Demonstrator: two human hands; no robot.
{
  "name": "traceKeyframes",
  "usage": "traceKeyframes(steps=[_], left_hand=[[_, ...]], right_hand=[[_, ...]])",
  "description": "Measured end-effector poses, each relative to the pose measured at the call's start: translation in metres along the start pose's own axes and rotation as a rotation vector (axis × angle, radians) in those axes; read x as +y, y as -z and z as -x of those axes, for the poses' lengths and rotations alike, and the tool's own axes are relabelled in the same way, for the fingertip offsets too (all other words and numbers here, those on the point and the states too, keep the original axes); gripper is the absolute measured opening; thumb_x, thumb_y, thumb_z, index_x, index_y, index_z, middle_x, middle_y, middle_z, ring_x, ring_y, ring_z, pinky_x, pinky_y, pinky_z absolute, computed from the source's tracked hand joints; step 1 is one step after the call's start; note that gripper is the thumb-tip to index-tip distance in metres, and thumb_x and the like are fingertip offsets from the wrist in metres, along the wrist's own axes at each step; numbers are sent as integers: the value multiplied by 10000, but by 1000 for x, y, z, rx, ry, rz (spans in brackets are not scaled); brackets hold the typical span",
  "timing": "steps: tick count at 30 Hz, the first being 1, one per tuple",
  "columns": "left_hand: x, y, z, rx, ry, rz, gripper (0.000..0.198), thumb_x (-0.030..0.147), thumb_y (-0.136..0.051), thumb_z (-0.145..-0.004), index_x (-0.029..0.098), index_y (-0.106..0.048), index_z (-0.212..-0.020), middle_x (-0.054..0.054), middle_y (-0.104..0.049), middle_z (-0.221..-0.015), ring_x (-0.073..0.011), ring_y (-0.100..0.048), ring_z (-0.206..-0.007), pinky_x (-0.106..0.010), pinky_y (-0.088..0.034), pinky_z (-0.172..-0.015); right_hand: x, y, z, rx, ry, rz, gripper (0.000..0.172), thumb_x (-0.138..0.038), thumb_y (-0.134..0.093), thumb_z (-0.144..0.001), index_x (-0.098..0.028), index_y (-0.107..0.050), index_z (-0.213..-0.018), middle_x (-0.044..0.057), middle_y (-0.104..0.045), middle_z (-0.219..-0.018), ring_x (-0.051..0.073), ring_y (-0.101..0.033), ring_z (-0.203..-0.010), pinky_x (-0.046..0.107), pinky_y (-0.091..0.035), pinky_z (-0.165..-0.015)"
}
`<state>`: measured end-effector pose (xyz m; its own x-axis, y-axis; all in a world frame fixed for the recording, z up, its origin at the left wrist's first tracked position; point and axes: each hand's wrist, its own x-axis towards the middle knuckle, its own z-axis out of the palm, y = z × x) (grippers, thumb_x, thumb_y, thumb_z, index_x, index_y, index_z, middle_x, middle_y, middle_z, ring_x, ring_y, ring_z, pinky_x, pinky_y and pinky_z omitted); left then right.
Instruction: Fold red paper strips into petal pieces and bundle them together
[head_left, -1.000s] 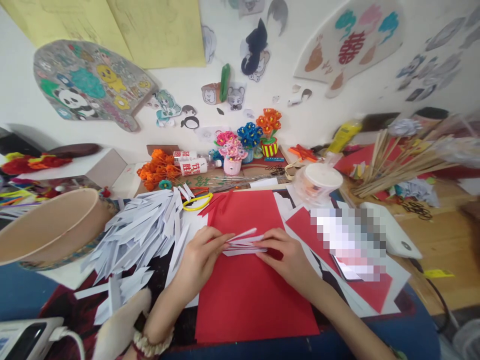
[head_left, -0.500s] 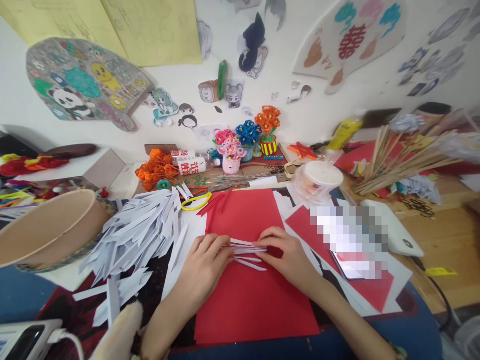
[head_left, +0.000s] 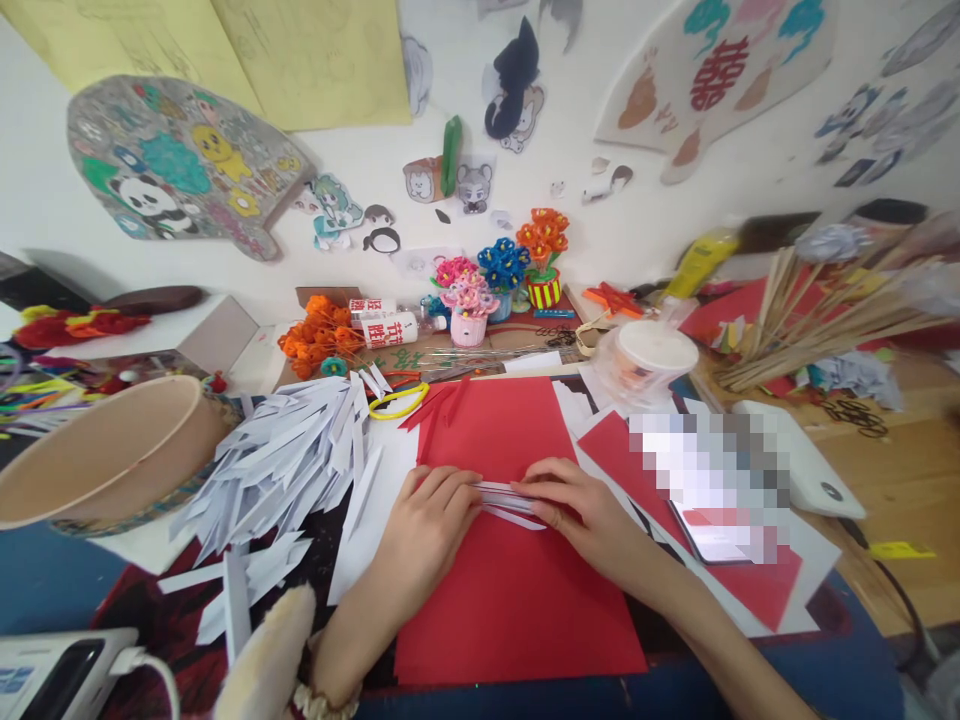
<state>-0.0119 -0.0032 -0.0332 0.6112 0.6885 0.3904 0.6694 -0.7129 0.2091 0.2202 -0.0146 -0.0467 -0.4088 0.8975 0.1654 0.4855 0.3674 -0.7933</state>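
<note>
A small bundle of folded white paper strips (head_left: pixel 506 498) spans the gap between my two hands, above a sheet of red paper (head_left: pixel 517 600). My left hand (head_left: pixel 442 510) is closed on the bundle's left end, its fingers curled over the top. On the right end, my right hand (head_left: pixel 566 500) pinches the strips between thumb and fingers. One or two strips splay slightly below the rest. To the left lies a large heap of white paper strips (head_left: pixel 292 460). Yellow-handled scissors (head_left: pixel 397 402) and narrow red paper strips (head_left: pixel 448 405) lie beyond my left hand.
A tan bowl (head_left: pixel 97 450) stands at the left. A phone (head_left: pixel 709 530) rests on papers to the right, beside a white device (head_left: pixel 795 460). A lidded tub (head_left: pixel 652 355), wooden sticks (head_left: pixel 772 330) and flower pots (head_left: pixel 469 325) stand farther back.
The strips between my hands have come closer together into a tighter bundle. My hands stay at its two ends. The camera view has shifted slightly.
</note>
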Motion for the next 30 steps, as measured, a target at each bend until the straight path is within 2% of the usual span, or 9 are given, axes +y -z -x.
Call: traceKeyframes(steps=[3,7,10,13,15,18,22,27,30], left_hand=[[0,-1,2,3,11,21,157,149,-463,-974,188,-593,-896,-52,-728,-1073,-211,-656,-966,-377,-444,-832],[-1,-1,2,10,8,38,173,148,-451,-982,188,-592,-888,-49,-733,-1082,-212,-659,-964,-379,-444,-827],[-3,1,2,3,39,64,144,188,-459,-991,183,-596,-1035,-57,-731,-1061,-207,-662,-937,-374,-459,-817],[-5,4,0,1,18,77,200,229,-467,-993,180,-598,-1136,-72,-722,-1034,-216,-648,-933,-372,-477,-815],[-7,6,-2,-20,-27,80,197,226,-455,-996,175,-628,-1075,-71,-712,-989,-217,-633,-923,-361,-484,-803],[-7,10,-7,-119,-66,58,210,207,-432,-1002,161,-637,-991,-63,-682,-903,-201,-611,-853,-343,-483,-773],[-6,12,-12,-225,-98,-9,167,199,-469,-984,162,-631,-999,-60,-647,-894,-205,-590,-827,-340,-477,-750],[-4,12,-15,-276,-136,-84,147,145,-490,-959,142,-637,-951,-68,-633,-863,-223,-575,-778,-356,-470,-705],[-1,16,-16,-240,-56,69,144,161,-502,-959,154,-645,-970,-63,-649,-881,-214,-594,-798,-340,-478,-718]], right_hand=[[-4,-5,1,15,-13,104,287,-192,-679,-877,-197,-664,-1164,88,-630,-1100,237,-604,-1013,363,-512,-889],[-5,-14,-1,74,56,212,236,-101,-579,-918,-164,-661,-1130,92,-637,-1009,235,-598,-932,368,-522,-830],[-4,-16,-1,81,104,225,190,-121,-544,-942,-167,-665,-1081,89,-635,-975,230,-597,-902,363,-523,-801],[-3,-15,-1,95,117,213,163,-153,-530,-958,-176,-663,-1050,85,-628,-963,223,-598,-885,362,-523,-791],[-4,-14,-1,99,100,195,148,-162,-536,-957,-180,-662,-1032,81,-625,-956,220,-596,-878,362,-524,-786],[-4,-14,-2,81,79,185,131,-163,-538,-955,-190,-658,-998,74,-625,-940,221,-590,-867,368,-522,-779],[-1,-15,-4,60,93,197,140,-176,-510,-968,-194,-646,-997,78,-637,-956,229,-579,-888,388,-516,-800],[-1,-11,-5,41,92,175,163,-196,-482,-980,-194,-645,-991,89,-643,-978,235,-578,-909,398,-495,-811],[-8,0,-6,40,10,14,108,-232,-547,-954,-207,-652,-965,67,-642,-978,212,-599,-905,354,-490,-813]])
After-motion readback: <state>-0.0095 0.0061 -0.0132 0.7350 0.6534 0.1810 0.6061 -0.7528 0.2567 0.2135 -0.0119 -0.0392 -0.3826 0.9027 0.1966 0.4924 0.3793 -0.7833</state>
